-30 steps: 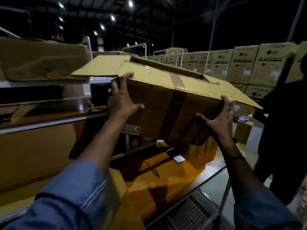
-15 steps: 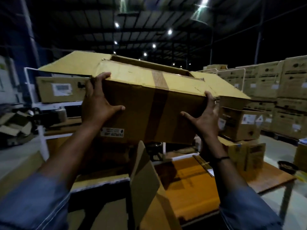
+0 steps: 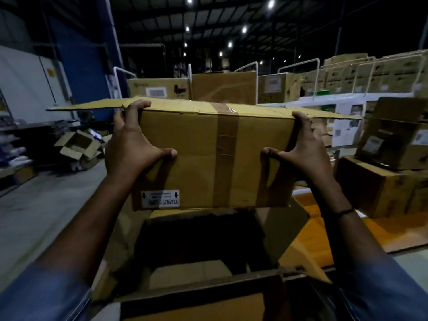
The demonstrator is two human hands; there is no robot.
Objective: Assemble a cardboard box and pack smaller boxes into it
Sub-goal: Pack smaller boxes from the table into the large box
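Dim warehouse interior, lit only by small ceiling lights (image 3: 243, 29) glaring as white spots overhead. Deep shadow inside the open box (image 3: 196, 237) below. Faint sheen on the tape strip (image 3: 227, 154). Soft, grainy detail throughout; wide-angle bending and blur toward edges and background stacks.

I count two hands (image 3: 134, 149) (image 3: 303, 147), one taped box (image 3: 208, 158), one open box (image 3: 199, 256) and one label (image 3: 160, 198).
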